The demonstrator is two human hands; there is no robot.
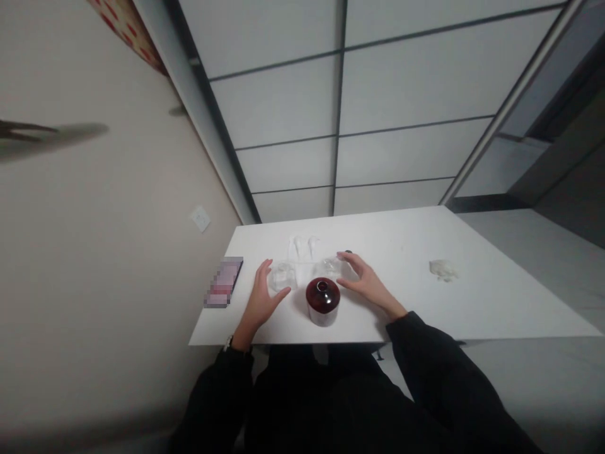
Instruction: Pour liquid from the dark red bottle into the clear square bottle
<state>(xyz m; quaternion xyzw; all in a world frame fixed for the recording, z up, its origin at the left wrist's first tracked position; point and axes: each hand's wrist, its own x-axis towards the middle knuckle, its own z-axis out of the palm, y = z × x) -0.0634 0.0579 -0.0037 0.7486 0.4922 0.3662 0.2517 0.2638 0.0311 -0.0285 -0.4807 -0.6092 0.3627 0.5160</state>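
Note:
A dark red lidded bowl (322, 301) stands near the front edge of a white table (401, 302). My left hand (263, 295) rests on the table to its left, fingers curved around a small clear glass (282, 276). My right hand (363, 280) reaches in from the right, fingers spread against another clear glass object (334, 267) behind the bowl. A clear plastic bag or wrapper (303, 250) lies behind the two glasses.
A blurred flat phone-like object (224, 282) lies at the table's left edge, beside the beige wall. A crumpled white scrap (443, 269) sits on the right part of the table. Panelled sliding doors stand behind the table.

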